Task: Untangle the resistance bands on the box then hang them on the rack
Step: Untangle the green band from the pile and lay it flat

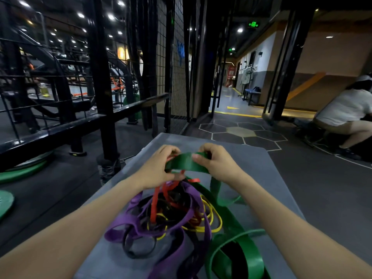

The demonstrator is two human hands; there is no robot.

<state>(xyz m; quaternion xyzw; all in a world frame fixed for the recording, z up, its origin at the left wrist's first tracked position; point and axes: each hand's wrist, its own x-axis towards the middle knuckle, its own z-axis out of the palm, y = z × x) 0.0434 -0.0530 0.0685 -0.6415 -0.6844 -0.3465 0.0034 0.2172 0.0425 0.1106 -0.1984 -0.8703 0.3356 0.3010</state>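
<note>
Head view, left hand (159,168) and right hand (216,163) pinching green band (186,163), tangled bands (171,214) on grey box (261,178)

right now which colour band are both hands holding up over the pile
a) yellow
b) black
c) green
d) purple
c: the left hand and the right hand both pinch a wide green band raised above the tangled pile on the grey box; the purple, yellow and black bands lie in the pile below.
</note>
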